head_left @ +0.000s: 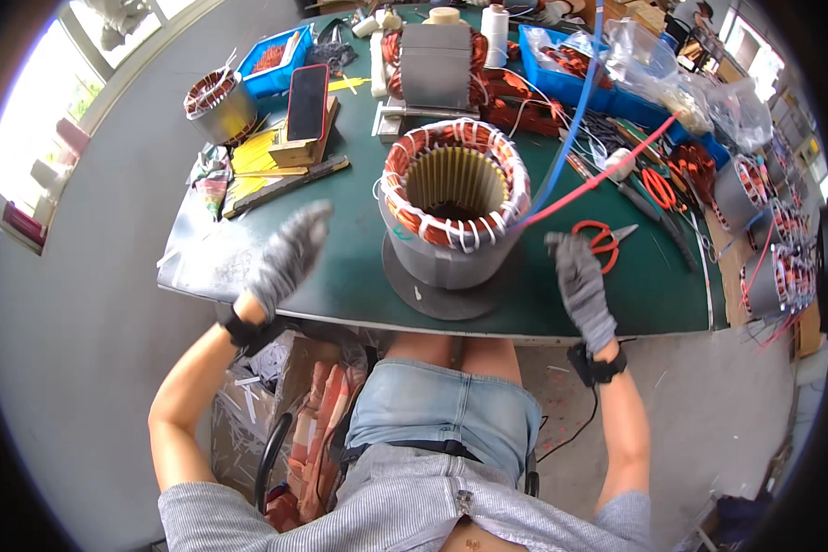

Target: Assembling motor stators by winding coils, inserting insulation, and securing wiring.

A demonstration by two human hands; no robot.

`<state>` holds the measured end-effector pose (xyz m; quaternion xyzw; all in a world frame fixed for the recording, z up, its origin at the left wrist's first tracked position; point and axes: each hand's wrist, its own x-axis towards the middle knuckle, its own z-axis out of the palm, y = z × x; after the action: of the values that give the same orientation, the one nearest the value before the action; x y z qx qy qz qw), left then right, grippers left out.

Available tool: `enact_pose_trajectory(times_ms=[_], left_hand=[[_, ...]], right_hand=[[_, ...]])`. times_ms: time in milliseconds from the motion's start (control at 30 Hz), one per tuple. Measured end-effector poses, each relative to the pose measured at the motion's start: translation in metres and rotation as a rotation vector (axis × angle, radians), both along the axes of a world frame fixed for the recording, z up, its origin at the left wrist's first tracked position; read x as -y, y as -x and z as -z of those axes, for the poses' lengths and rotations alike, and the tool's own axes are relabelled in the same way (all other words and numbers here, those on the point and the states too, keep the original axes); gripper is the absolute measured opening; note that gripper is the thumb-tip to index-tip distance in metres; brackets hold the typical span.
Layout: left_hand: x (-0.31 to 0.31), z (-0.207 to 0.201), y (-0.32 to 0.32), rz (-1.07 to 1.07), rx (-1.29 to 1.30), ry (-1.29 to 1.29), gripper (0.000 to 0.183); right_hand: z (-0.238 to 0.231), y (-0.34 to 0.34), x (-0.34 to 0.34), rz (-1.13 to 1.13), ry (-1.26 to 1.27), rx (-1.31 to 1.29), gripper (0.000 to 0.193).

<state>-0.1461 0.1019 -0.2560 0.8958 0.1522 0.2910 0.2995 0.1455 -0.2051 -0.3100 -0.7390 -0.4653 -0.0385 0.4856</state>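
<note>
A stator (455, 262) with a grey cylindrical core stands upright on a dark round base (419, 294) at the table's front. White cord laces its copper winding (409, 166), and yellowish strips line the bore. A blue sleeve (575, 124) and a pink sleeve (607, 175) rise from its right side. My left hand (290, 253), in a grey glove and a little blurred, hovers left of the stator, fingers stretched and holding nothing visible. On the other side, my gloved right hand (580, 281) is beside red-handled scissors (607, 241), its fingers loosely extended; whether it touches them is unclear.
Behind stands another wound core (437, 69) on its side. A phone (307, 103) leans on a wooden block, near a small stator (221, 109) and blue bin (276, 64). Pliers (649, 204) and orange-handled cutters (658, 187) lie right. More stators (771, 281) line the right edge.
</note>
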Motion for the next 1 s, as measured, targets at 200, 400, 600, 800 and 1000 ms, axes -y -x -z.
enact_pose_trajectory(times_ms=[200,400,600,800,1000], left_hand=[[0.024,0.026,0.024,-0.024,-0.416,-0.344,0.039],[0.014,0.019,0.021,0.033,-0.432,-0.304,0.044],[0.007,0.017,0.016,0.053,-0.468,-0.331,0.042],[0.026,0.006,-0.003,-0.167,-0.745,-0.199,0.036],[0.034,-0.039,0.018,-0.081,-0.729,0.388,0.019]], right_hand=[[0.000,0.026,0.016,-0.073,0.178,0.198,0.012],[0.059,0.009,0.045,0.019,0.252,-0.167,0.018],[-0.004,0.017,0.004,-0.048,0.432,0.051,0.018],[-0.006,0.020,0.002,-0.004,0.636,0.064,0.009],[-0.115,0.056,0.000,0.180,0.411,-0.882,0.033]])
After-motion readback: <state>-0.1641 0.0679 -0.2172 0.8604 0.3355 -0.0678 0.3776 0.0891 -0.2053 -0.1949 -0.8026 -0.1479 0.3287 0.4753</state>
